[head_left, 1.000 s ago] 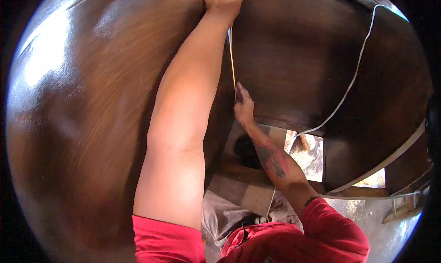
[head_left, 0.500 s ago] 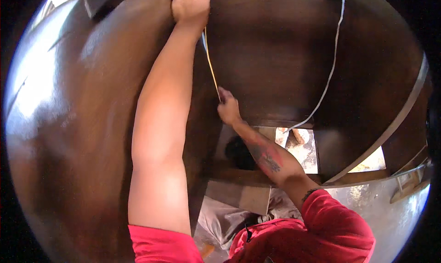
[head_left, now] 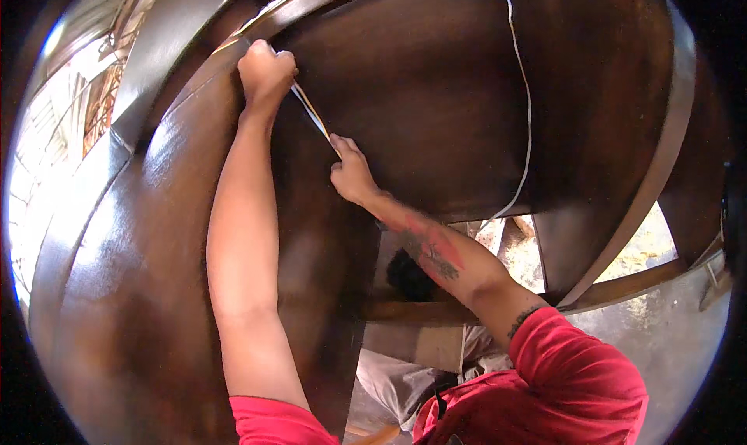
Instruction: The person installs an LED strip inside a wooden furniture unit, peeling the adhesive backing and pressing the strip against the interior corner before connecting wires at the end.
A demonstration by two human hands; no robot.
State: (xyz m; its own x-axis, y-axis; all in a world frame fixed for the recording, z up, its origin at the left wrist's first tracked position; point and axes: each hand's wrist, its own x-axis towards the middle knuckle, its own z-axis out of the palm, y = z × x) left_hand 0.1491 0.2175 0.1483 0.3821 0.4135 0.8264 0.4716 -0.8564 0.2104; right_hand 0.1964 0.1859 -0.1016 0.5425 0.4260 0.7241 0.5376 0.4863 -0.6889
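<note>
1. The fingers [head_left: 341, 141] of the right hand [head_left: 355, 173] were curled tight around the lower end of a thin yellow-and-white strip [head_left: 313, 112]. Those of the left hand [head_left: 266, 71] were bunched at its upper end, beside the top edge of the brown panel; the back of the hand hid them, so whether they gripped the strip could not be told.
2. The strip ran between the two hands, slanting down to the right in front of dark brown wood; a second earlier it had stood almost upright. The hands also appeared closer together than then.
3. The left hand, cut by the upper border of the view a second earlier, now showed whole, lower and further left.
4. The wide, glossy brown panel [head_left: 156, 289] filled the left side, next to the left forearm; the dark inner board [head_left: 412, 95] lay beyond the strip.
5. A white cord [head_left: 529, 126] hung across that board, down to a bright opening [head_left: 520, 258] behind the right forearm; its upper part had shifted leftward in the view.
6. Farther right, a pale curved edge [head_left: 654, 184] bordered the next section, with grey floor [head_left: 661, 352] below.
7. At the upper left, bright ribbed sheeting [head_left: 74, 68] had come into view.
</note>
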